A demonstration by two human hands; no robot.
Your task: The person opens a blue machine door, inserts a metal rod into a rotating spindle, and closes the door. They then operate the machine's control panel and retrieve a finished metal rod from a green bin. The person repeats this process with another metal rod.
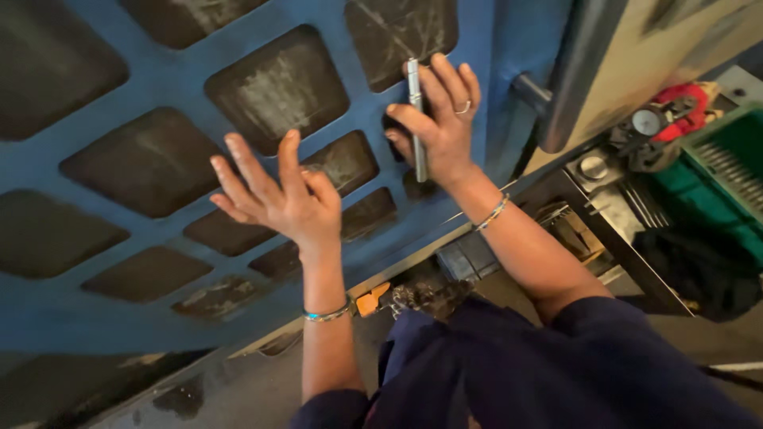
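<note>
**Metal rod held against a blue ribbed panel**

A slim, silvery metal rod stands nearly upright against the blue panel, on the rib between two of the dark recessed pockets. The right hand has hold of it: the thumb crosses in front of the rod from the left, the rod lies along the palm, and the other fingers are stretched up and only loosely curled, so the grasp is half open rather than a fist. A ring sits on one finger and a bangle circles the wrist.

To the left of the rod and a little lower, the left hand is spread wide with fingers fanned, holding nothing; whether its palm touches the panel cannot be told. Its wrist carries a beaded bracelet.

To the right of the rod, past the panel's edge, a dark handle juts out. Further right are a green crate and a red-bodied tool with a round dial.
</note>
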